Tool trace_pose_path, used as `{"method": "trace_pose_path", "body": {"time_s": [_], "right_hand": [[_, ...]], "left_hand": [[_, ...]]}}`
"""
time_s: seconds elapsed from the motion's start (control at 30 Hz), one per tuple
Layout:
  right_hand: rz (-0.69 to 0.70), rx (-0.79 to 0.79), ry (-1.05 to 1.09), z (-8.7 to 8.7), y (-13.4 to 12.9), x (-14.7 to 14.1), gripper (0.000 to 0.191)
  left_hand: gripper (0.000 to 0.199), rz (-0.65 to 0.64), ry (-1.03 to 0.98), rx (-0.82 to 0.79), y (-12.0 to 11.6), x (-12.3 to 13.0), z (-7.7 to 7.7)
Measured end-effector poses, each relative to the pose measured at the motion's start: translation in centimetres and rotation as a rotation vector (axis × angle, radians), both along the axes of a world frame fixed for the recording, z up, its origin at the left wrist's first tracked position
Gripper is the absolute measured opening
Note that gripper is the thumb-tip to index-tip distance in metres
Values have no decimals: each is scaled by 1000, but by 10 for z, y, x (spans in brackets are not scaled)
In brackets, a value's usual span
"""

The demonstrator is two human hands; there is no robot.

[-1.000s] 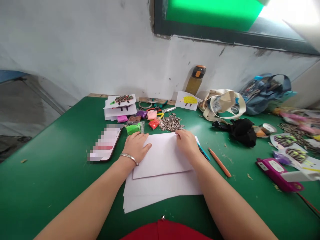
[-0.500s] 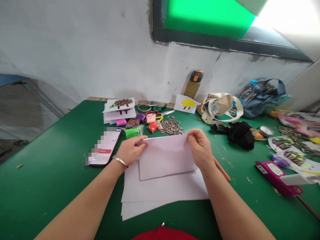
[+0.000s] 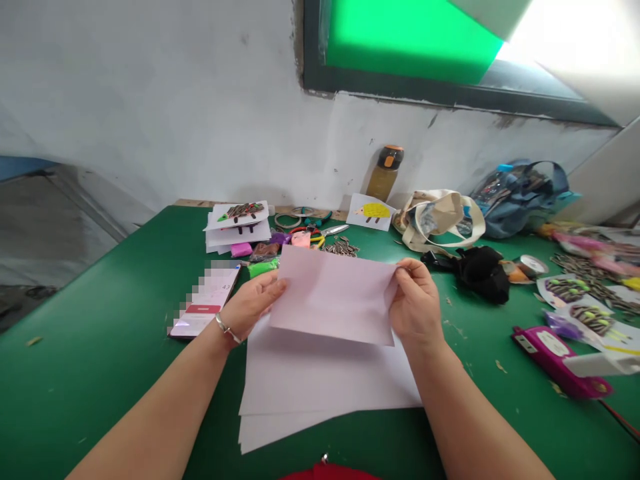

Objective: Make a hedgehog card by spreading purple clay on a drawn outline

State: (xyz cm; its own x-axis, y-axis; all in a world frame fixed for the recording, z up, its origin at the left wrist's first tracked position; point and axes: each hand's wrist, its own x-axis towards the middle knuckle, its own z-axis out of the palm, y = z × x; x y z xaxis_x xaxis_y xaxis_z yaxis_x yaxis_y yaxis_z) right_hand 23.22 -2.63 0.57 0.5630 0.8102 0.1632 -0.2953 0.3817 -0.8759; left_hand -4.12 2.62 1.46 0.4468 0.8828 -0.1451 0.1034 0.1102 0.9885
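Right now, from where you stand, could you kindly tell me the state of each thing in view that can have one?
Left hand: holding the sheet's left edge.
Right hand: holding the sheet's right edge.
Paper sheet: held up above the stack, tilted.
Paper stack: lying flat, edges uneven.
Phone: lying on the table, screen lit.
Water bottle: upright against the wall, capped.

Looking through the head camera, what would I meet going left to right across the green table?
Smartphone with a blurred screen → left hand → raised white paper sheet → right hand → crumpled black cloth → magenta plastic case
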Motion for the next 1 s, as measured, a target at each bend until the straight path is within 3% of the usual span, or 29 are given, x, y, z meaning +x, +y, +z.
{"method": "trace_pose_path", "body": {"time_s": [0.13,0.3,0.4,0.53,0.7,0.87,1.0], "right_hand": [[-35,10,31,1,1,5,15],[-15,27,52,4,-1,4,15],[9,-22,75,1,0,0,20],[-2,-198,45,-8,3,-2,32],[105,-378,-78,-13,0,-13,39],[406,-404,157,-7,-4,-24,43],[432,-325,252,-3,-4,-22,34]], "left_hand": [[49,-2,142,-14,-1,-5,5],[44,31,142,-46,-4,-4,4],[37,123,231,119,-7,1,5],[28,351,373,444,-10,2,10],[21,496,348,747,-12,-2,11],[13,488,264,917,-16,-2,10],[15,408,231,834,-13,-1,6]]}}
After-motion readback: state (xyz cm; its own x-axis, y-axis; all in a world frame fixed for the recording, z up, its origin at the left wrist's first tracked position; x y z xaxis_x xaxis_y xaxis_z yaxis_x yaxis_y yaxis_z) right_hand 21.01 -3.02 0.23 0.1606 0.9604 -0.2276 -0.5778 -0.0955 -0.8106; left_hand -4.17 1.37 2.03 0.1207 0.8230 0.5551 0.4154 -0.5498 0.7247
